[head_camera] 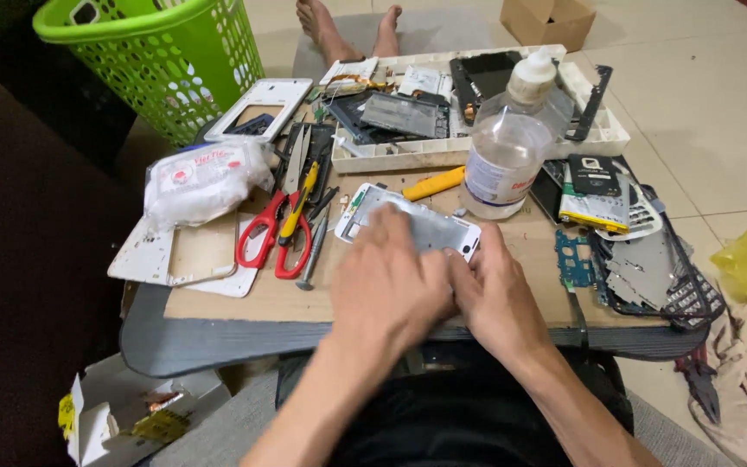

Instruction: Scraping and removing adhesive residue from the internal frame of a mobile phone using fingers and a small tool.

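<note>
A: What's the setting?
B: A tiled floor (719,112), a green basket (157,52), and a low cardboard-topped table (304,298) crowded with phone parts.
A: The bigger items?
B: A white parts tray (603,138), a clear bottle (507,151), red scissors (274,229).
A: And the hands?
B: Left hand (386,290) presses flat on a white phone frame (412,225) at the table's middle; right hand (494,294) pinches its near edge.

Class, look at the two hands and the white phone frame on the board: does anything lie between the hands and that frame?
Nothing visible does. The left hand lies directly on the white phone frame, and the right hand touches its near right end. The red scissors and clear bottle lie off to the sides.
</note>
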